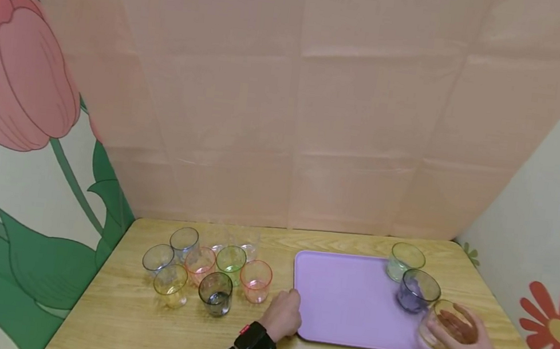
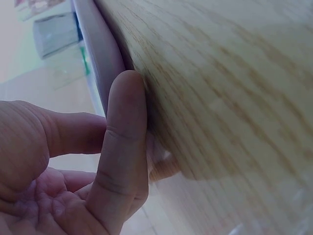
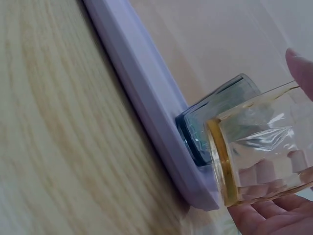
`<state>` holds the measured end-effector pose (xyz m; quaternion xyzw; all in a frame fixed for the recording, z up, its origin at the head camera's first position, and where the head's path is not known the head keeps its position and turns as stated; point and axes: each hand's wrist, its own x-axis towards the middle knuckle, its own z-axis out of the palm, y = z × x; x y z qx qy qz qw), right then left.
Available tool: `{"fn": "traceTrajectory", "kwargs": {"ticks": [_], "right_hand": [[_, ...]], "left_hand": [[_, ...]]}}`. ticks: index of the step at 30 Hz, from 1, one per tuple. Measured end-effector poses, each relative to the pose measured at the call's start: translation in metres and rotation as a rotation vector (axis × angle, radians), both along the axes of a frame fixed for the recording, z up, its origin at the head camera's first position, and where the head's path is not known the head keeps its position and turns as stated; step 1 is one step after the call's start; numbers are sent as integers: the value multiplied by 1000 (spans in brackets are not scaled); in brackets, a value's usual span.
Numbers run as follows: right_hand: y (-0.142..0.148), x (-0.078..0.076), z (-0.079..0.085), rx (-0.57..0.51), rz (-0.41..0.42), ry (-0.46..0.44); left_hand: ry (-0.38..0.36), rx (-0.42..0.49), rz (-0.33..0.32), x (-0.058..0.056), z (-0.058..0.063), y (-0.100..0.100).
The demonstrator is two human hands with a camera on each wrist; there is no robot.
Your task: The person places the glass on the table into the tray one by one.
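Note:
A lilac tray (image 1: 348, 303) lies on the table, and my left hand (image 1: 283, 315) pinches its rim near the front left corner. In the left wrist view, thumb and finger (image 2: 126, 107) meet at the tray's edge. My right hand (image 1: 470, 343) grips a clear amber tumbler (image 1: 430, 333) over the front right corner of the tray. The right wrist view shows this tumbler's thick yellowish base (image 3: 222, 166) close by the tray rim, tilted in that view. Just behind it on the tray stands a grey-blue glass (image 1: 416, 292), and farther back a pale green glass (image 1: 403, 264).
Left of the tray stands a cluster of several coloured glasses, among them a dark grey one (image 1: 216, 295), a yellow one (image 1: 171, 287), a red-rimmed one (image 1: 255, 284) and a green one (image 1: 231, 262). A beige covered wall (image 1: 292, 112) rises behind the wooden table (image 1: 113, 317).

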<state>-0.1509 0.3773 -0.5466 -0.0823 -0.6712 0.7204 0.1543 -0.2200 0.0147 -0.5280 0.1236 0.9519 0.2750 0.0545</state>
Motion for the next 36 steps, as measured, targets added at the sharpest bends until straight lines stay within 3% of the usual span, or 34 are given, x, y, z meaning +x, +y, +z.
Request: {"fn": "traceTrajectory", "kwargs": {"ticks": [9, 16, 24, 31, 36], "right_hand": [[0, 2, 0, 111, 62, -119], [-1, 2, -1, 313, 75, -205], [-6, 2, -3, 384, 115, -144], [-6, 0, -3, 490, 129, -231], [-7, -1, -2, 567, 89, -260]], "left_hand": [[-14, 7, 0, 1, 2, 1], [13, -5, -18, 1, 0, 1], [49, -25, -34, 1, 1, -1], [29, -14, -35, 1, 2, -1], [31, -10, -35, 1, 2, -2]]}}
